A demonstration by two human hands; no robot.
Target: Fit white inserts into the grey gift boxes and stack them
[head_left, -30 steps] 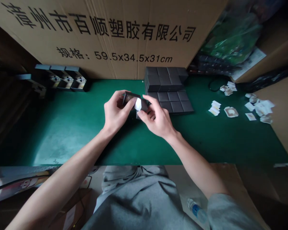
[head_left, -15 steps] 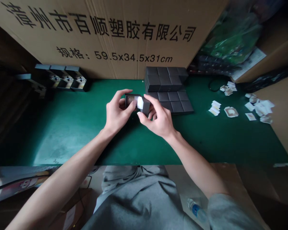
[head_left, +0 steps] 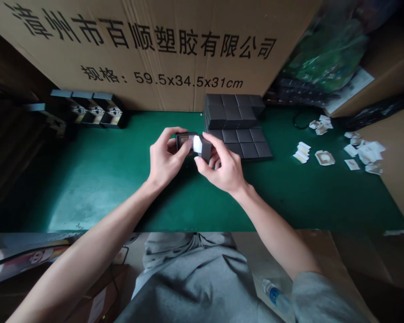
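Both my hands hold a small black box (head_left: 204, 147) a little above the green table (head_left: 97, 179). My left hand (head_left: 163, 159) grips its left end, fingers curled round it, and the thumb presses a small white card (head_left: 197, 143) against the box. From the right, my right hand (head_left: 222, 168) pinches the box with thumb below and fingers on top. Just behind my hands lies a stack of closed black boxes (head_left: 237, 121), laid in rows.
A large printed cardboard carton (head_left: 155, 49) stands along the back. Three open black boxes (head_left: 90, 110) sit at the back left. Loose white cards (head_left: 323, 154) lie scattered at the right, near a cardboard wall (head_left: 400, 166). A water bottle (head_left: 278, 298) lies by my lap.
The box has turned slightly in my hands and sits a bit lower and flatter; the white card has shifted against it. The table's other things have not moved.
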